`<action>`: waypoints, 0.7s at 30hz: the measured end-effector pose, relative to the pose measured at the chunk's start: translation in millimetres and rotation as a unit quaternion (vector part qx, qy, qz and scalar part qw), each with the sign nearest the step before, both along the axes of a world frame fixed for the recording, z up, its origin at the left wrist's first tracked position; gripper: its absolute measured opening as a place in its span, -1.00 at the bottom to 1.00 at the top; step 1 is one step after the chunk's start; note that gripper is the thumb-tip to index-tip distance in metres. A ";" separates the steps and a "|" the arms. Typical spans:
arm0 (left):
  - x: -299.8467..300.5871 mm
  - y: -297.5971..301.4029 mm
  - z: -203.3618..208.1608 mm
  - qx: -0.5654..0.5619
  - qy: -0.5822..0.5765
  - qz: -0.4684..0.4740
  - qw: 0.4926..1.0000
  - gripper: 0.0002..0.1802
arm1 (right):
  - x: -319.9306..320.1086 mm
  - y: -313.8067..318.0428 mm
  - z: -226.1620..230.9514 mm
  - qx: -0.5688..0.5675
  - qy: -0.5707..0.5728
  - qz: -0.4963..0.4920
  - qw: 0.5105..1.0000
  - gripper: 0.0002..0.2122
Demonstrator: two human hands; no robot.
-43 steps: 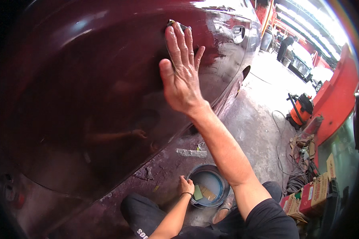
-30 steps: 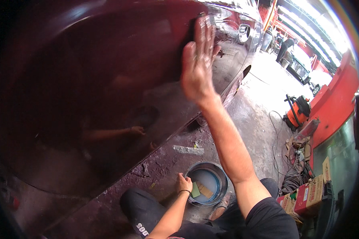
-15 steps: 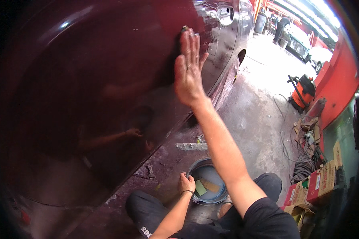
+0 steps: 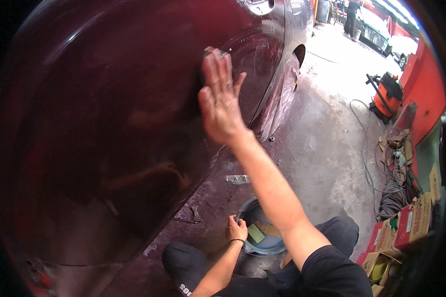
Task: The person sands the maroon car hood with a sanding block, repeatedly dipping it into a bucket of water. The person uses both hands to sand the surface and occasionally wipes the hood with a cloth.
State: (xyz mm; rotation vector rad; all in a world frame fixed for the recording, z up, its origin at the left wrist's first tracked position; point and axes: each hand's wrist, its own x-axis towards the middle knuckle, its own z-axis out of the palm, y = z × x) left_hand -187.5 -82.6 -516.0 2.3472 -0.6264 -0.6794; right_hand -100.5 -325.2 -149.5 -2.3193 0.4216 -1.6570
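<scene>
My right hand (image 4: 220, 94) lies flat against a dark maroon car door panel (image 4: 134, 99), fingers stretched up and thumb apart. A small dark edge shows at its fingertips; what lies under them is hidden. Down by my legs, my left hand (image 4: 237, 229) is closed on the rim of a round bucket (image 4: 266, 253) holding cloudy liquid. Inside the bucket are a pale green rectangular pad (image 4: 255, 233) and a tan flat piece (image 4: 269, 228), partly covered by my right forearm. Above my right hand is the door handle recess (image 4: 260, 5), with smeared wet marks on the panel below it.
A flat grey strip (image 4: 237, 179) lies on the floor past the bucket. To the right are an orange and black vacuum (image 4: 385, 96), a loose cable, a coiled hose (image 4: 394, 200) and red cardboard boxes (image 4: 412, 222). Far back, a person (image 4: 352, 17) stands near other cars.
My right hand has slid down and left over the panel, still flat. My left hand stays at the bucket rim. The whole view has shifted slightly.
</scene>
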 end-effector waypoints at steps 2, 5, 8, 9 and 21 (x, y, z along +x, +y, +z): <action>-7.6 -2.1 11.8 0.004 0.020 0.001 1.000 -0.52 | -9.4 -66.1 -0.5 -0.032 -0.048 -0.092 0.994 -0.45; -35.0 -9.8 15.2 -0.001 0.066 -0.007 0.998 -0.55 | -46.6 -170.4 12.4 0.063 -0.073 -0.123 0.988 -0.39; -21.4 -4.9 0.3 -0.001 0.033 -0.018 0.999 -0.53 | -33.8 -155.1 17.6 0.151 -0.079 -0.180 0.969 -0.37; -25.3 -7.0 -2.0 0.000 0.035 -0.024 0.999 -0.51 | -27.6 -143.1 12.8 0.167 -0.077 -0.210 0.960 -0.37; 107.5 -28.3 445.8 -0.198 -0.618 -0.386 0.656 -0.61 | -18.9 -104.2 -41.0 0.153 -0.136 -0.202 0.958 -0.37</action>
